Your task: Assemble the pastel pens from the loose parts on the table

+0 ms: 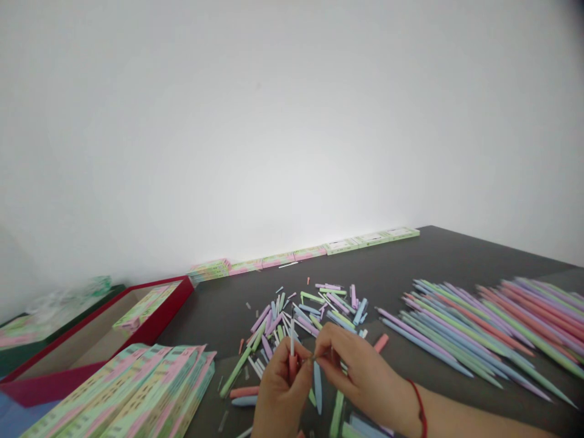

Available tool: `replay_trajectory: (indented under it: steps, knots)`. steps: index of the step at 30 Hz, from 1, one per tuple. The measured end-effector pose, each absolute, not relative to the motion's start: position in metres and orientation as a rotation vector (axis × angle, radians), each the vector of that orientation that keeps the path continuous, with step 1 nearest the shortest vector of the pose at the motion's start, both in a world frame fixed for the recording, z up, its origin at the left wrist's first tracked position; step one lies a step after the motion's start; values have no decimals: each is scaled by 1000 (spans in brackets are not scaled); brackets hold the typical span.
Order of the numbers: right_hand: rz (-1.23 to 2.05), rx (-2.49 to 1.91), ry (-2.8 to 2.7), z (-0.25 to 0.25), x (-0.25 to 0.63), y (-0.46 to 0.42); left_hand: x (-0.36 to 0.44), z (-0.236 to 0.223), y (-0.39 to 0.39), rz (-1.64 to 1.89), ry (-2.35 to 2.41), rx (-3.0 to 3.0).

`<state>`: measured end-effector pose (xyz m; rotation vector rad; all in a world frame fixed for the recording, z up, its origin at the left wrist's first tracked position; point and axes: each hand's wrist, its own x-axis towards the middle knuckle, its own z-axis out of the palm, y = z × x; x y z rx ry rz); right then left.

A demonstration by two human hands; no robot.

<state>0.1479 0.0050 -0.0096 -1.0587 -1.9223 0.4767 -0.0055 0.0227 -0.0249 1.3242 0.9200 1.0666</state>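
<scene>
My left hand (280,389) grips a pink pen barrel (292,367) upright, with a thin white refill (292,340) rising from it. My right hand (360,371) pinches a tiny piece (314,358), too small to identify, between finger and thumb, close to the left fingertips. A red cord circles the right wrist. Just beyond both hands lies a loose heap of pastel pen parts (305,319) in green, lilac, blue, pink and white. Several pieces lie below the hands, partly hidden by them.
Long pastel pens (479,328) lie in rows on the dark table (433,261) at right. Stacks of pastel printed cards (132,395) sit at front left, beside a red tray (137,322). Similar flat packs (301,253) line the wall at the back.
</scene>
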Motion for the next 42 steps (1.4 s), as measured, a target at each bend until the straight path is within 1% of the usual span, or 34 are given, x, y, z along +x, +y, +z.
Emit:
replay_trajectory:
  steps: [5, 13, 20, 22, 26, 31, 33, 35, 40, 42]
  knots:
    - [344, -971, -1989, -7, 149, 8, -5, -23, 20, 1058, 945, 1306]
    - [369, -1071, -1998, -6, 149, 7, -5, -25, 20, 1050, 922, 1279]
    - [206, -993, -2127, -10, 151, 12, -1, -40, 29, 954, 803, 1045]
    - [272, -1026, -2091, -9, 151, 12, 0, -46, 33, 973, 818, 1026]
    - [616, -1141, -1971, -3, 152, 10, 0, -53, 37, 1037, 839, 1083]
    - [947, -1146, -1919, 3, 153, 11, -3, -46, 33, 1043, 885, 1232]
    - [1004, -1181, -1894, 3, 152, 13, -4, -43, 31, 1051, 899, 1250]
    - [928, -1209, -1897, 1, 153, 14, -5, -39, 30, 1043, 880, 1259]
    - [458, -1120, -2067, -1, 154, 11, -4, -31, 27, 972, 850, 1190]
    - [319, -1067, -2158, -2, 154, 9, -2, -28, 26, 970, 852, 1147]
